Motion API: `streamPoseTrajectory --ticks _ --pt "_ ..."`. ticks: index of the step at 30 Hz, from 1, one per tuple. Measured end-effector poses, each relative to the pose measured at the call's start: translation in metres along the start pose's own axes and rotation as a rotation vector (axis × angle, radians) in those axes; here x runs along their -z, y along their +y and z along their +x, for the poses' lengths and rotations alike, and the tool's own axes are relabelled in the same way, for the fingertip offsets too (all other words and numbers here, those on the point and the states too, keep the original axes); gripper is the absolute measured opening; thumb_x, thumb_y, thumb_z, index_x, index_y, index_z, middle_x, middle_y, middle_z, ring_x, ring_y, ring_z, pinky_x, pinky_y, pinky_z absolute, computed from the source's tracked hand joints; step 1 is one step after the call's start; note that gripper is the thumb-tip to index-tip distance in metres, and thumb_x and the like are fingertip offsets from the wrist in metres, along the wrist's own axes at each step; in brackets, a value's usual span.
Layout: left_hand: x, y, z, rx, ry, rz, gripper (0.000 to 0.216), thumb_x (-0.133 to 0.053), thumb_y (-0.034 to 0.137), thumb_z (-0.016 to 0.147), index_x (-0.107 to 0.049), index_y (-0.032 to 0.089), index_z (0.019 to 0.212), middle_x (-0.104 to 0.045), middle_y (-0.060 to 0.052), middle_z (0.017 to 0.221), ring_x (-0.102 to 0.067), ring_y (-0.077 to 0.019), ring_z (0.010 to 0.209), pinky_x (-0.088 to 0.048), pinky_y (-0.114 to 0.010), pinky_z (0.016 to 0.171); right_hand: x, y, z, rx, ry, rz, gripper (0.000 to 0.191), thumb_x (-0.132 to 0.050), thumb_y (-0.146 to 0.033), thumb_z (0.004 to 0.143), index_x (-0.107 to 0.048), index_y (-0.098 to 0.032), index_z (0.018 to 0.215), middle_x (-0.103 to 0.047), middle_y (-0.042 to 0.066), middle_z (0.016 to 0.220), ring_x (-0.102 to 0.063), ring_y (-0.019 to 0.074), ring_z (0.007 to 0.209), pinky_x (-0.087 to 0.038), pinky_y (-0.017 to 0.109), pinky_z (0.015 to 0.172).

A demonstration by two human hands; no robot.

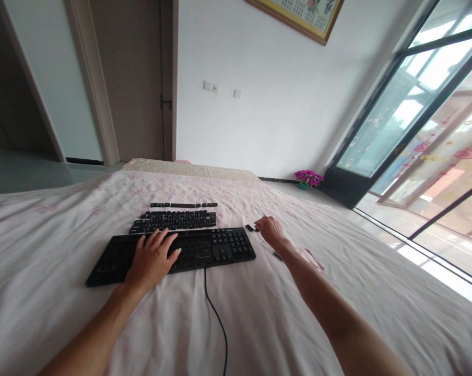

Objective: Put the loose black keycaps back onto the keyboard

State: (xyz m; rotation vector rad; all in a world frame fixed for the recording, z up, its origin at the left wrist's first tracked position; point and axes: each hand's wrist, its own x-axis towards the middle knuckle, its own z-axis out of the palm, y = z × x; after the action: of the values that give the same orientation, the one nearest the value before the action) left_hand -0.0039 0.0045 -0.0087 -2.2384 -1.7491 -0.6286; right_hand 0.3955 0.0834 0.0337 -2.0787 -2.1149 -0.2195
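Note:
A black wired keyboard (pixel 204 253) lies on a cloth-covered table (pixel 298 313). Most of its main keys are off; the number pad keys remain. My left hand (pixel 153 258) rests flat on the keyboard's middle, fingers spread, holding nothing. Loose black keycaps (pixel 173 221) sit in rows just beyond the keyboard, with a thinner row of keycaps (pixel 183 205) farther back. My right hand (pixel 270 230) reaches to the right of the keyboard, fingers curled beside two small black keycaps (pixel 251 228). Whether it grips anything is not visible.
The keyboard's cable (pixel 216 313) runs toward me over the cloth. A thin pen-like tool (pixel 271 252) lies under my right wrist. A pot of pink flowers (pixel 308 179) stands on the floor by the glass doors (pixel 416 146). A doorway (pixel 138 78) is behind the table.

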Motion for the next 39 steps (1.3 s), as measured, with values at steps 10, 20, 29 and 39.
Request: streamPoseTrajectory --ticks 10,20,29,39 --pt "0.000 -0.001 0.000 -0.011 -0.002 0.005 0.045 -0.043 0.043 0.090 -0.058 0.022 0.126 -0.053 -0.012 0.137 -0.041 -0.0302 0.130 -0.025 -0.051 0.107 -0.001 -0.003 -0.003 0.000 -0.115 0.001 0.023 -0.054 -0.026 0.087 -0.073 -0.024 0.099 -0.068 0.005 0.103 -0.060 0.0176 0.091 -0.039 0.023 0.072" --pt "0.002 0.001 -0.001 -0.007 0.006 0.008 0.044 -0.044 0.043 0.090 -0.058 0.022 0.126 -0.052 -0.011 0.138 -0.041 -0.0301 0.131 -0.025 -0.051 0.107 0.003 -0.009 -0.029 0.035 -0.108 0.025 0.030 -0.043 -0.024 0.092 -0.072 -0.024 0.102 -0.065 0.006 0.106 -0.060 0.0162 0.091 -0.038 0.023 0.077" --pt "0.003 0.001 -0.001 -0.006 0.006 0.003 0.043 -0.044 0.042 0.090 -0.058 0.022 0.125 -0.052 -0.012 0.138 -0.041 -0.0299 0.131 -0.025 -0.051 0.107 0.001 -0.002 -0.023 -0.057 -0.080 0.095 0.025 -0.053 -0.026 0.086 -0.072 -0.022 0.103 -0.068 0.007 0.105 -0.061 0.0190 0.094 -0.039 0.025 0.075" --pt "0.003 0.001 -0.001 0.004 0.005 -0.021 0.042 -0.046 0.042 0.089 -0.059 0.023 0.124 -0.053 -0.011 0.138 -0.041 -0.0299 0.130 -0.025 -0.051 0.107 -0.012 0.000 -0.034 -0.117 -0.123 0.214 0.026 -0.054 -0.034 0.085 -0.075 -0.027 0.099 -0.074 0.001 0.092 -0.066 0.0168 0.080 -0.043 0.022 0.064"
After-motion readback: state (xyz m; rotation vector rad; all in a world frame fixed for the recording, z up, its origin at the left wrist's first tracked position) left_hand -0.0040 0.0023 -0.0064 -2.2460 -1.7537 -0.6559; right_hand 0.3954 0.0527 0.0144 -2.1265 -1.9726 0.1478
